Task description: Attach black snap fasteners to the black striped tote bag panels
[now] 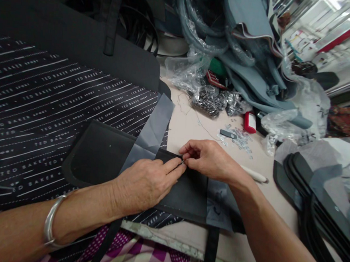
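At the table's near edge, head view: we note the right hand (209, 159) pinched shut on a small metal fitting (182, 162) at the black panel (101, 157)'s left-right top edge; left hand (145, 183) lies flat, fingertips touching the fitting from the left

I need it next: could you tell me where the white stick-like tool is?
The white tool lies on the table, right of centre in the head view, beside the right hand.

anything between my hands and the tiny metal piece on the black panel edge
Nothing visible. The right hand pinches the small metal piece at the black panel's top edge, the left hand's fingertips meet it, and the grey strip lies just left.
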